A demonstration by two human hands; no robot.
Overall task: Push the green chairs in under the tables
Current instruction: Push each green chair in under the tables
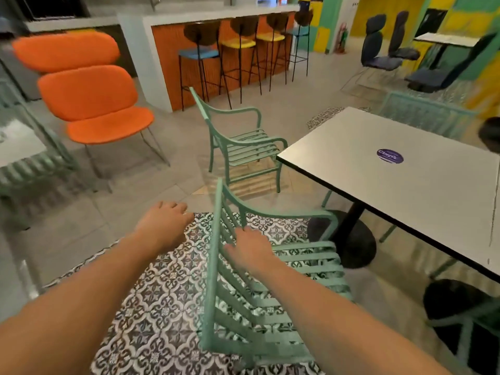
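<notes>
The right hand (250,249) lies over the slatted back of the nearest green chair (270,288), fingers spread and only lightly bent against the slats, touching rather than clasping, likely there to steady or shove the back forward. The left hand (165,221) hangs in the air just left of that backrest, fingers relaxed and held loosely apart, grasping nothing and apart from the chair, probably reaching for the top rail. Beyond the right fingers the seat runs away toward the white table (405,169), so the chair faces the table's near long edge; its front-to-back line points up and to the right, and its front slats sit close to the table's black pedestal base (349,239), partly under the tabletop. Farther ahead of the fingers a second green chair (243,144) stands by the table's corner, facing right toward it, not yet tucked in. Patterned floor tiles (151,315) lie beneath both forearms
</notes>
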